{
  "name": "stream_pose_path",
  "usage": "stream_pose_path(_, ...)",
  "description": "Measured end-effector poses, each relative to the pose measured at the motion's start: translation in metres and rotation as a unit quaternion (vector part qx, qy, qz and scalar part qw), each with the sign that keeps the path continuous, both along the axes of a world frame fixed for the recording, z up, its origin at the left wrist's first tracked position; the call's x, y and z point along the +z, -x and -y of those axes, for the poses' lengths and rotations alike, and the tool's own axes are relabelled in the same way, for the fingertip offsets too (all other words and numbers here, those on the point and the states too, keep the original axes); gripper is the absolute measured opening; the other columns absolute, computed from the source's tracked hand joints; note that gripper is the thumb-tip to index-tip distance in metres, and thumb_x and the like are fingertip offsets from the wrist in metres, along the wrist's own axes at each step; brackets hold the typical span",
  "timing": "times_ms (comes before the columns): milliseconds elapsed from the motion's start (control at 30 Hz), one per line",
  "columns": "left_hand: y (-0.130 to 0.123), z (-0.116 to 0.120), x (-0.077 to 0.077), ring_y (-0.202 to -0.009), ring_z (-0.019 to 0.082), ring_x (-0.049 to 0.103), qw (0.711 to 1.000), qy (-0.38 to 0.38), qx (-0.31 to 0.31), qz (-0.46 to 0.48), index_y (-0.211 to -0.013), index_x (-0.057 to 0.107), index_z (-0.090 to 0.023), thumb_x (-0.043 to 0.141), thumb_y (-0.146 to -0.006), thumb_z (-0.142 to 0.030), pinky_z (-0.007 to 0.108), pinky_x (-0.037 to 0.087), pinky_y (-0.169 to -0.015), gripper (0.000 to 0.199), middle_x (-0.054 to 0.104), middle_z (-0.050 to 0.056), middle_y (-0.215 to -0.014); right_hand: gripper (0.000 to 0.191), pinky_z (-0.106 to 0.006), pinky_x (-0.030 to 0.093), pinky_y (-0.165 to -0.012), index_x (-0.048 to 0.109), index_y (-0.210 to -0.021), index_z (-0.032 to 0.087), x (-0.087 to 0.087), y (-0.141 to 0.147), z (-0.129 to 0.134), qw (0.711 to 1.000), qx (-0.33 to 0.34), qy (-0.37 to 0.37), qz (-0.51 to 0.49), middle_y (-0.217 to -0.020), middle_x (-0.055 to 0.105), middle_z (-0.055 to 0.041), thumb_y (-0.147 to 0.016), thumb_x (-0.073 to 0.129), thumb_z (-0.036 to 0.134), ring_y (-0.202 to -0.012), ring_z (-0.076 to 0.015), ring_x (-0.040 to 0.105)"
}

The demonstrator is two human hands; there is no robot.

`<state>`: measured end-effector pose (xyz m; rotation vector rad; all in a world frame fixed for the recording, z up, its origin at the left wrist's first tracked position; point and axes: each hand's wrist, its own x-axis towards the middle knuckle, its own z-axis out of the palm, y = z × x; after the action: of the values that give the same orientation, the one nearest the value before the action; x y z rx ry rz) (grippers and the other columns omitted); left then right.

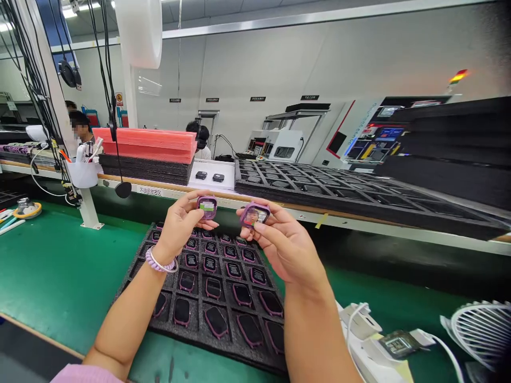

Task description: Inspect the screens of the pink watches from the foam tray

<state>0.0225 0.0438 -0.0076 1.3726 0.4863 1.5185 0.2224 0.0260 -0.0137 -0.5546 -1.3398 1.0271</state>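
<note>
Watch [207,207] pinched firmly between thumb and fingertips of left hand [179,229]; second watch [254,214] gripped by its edges in right hand [287,247], fingers curled closely against it. Both held above black foam tray [133,279] of purple-rimmed watches.

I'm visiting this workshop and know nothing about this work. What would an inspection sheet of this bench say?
Surface: green bench mat.
Job's things: purple-framed watch, second purple-framed watch, more watches in a black foam tray.
Clutter: white fan.
Grippers: nothing seen; left hand and right hand each hold a watch.
Cables: black cables hanging; white cable.
Surroundings: pink foam stack, co-worker.
</note>
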Motion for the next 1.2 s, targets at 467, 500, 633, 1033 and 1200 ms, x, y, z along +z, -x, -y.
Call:
stream_pose_path(467, 0.0014, -0.0028, -0.0028, -0.066, 0.017, 0.074, 1.0, 0.0, -0.012, 0.008, -0.12, 0.061, -0.017, 0.063, -0.074, -0.022, 0.021, 0.061, -0.061, 0.046, 0.068, 0.0, -0.085, 0.04, -0.026, 0.056, -0.066, 0.065, -0.117, 0.024, 0.0012, 0.0006, 0.0021, 1.0, -0.001, -0.01, -0.003, -0.103, 0.073, -0.0049, -0.08, 0.08, 0.024, -0.069, -0.0142, 0.065)
stream_pose_path(500, 0.0012, -0.0028, -0.0029, -0.066, 0.017, 0.074, 1.0, 0.001, -0.012, 0.006, -0.12, 0.061, -0.017, 0.063, -0.074, -0.021, 0.022, 0.061, -0.061, 0.047, 0.068, 0.0, -0.086, 0.04, -0.026, 0.056, -0.067, 0.065, -0.117, 0.024, 0.0011, 0.0007, 0.0019, 1.0, -0.001, -0.009, -0.001, -0.103, 0.073, -0.0049, -0.08, 0.08, 0.024, -0.069, -0.0141, 0.065)
stream_pose_path(633, 0.0004, -0.0023, -0.0024, -0.067, 0.017, 0.074, 1.0, 0.005, 0.003, -0.009, -0.124, 0.06, -0.017, 0.063, -0.074, -0.02, 0.022, 0.061, -0.062, 0.051, 0.068, 0.001, -0.089, 0.041, -0.027, 0.056, -0.067, 0.064, -0.118, 0.023, 0.001, 0.0009, 0.0015, 1.0, -0.006, -0.009, 0.007, -0.104, 0.073, -0.0054, -0.08, 0.08, 0.025, -0.069, -0.0143, 0.064)
stream_pose_path(1033, 0.0018, -0.0025, -0.0018, -0.06, 0.013, 0.069, 0.999, 0.002, 0.016, -0.027, -0.122, 0.064, -0.017, 0.066, -0.078, -0.027, 0.021, 0.057, -0.057, 0.045, 0.069, 0.002, -0.087, 0.042, -0.034, 0.058, -0.069, 0.062, -0.119, 0.024, 0.0019, 0.0011, 0.0046, 0.999, -0.026, -0.011, 0.043, -0.105, 0.07, -0.0062, -0.082, 0.078, 0.034, -0.07, -0.0182, 0.064)
stream_pose_path(1200, 0.0016, -0.0022, -0.002, -0.063, 0.013, 0.07, 0.999, 0.002, 0.014, -0.033, -0.125, 0.061, -0.017, 0.063, -0.074, -0.021, 0.022, 0.058, -0.061, 0.051, 0.068, 0.002, -0.091, 0.04, -0.032, 0.058, -0.067, 0.063, -0.118, 0.025, 0.002, 0.0009, 0.0057, 0.999, -0.021, -0.017, 0.039, -0.103, 0.071, -0.0055, -0.083, 0.08, 0.033, -0.069, -0.017, 0.065)
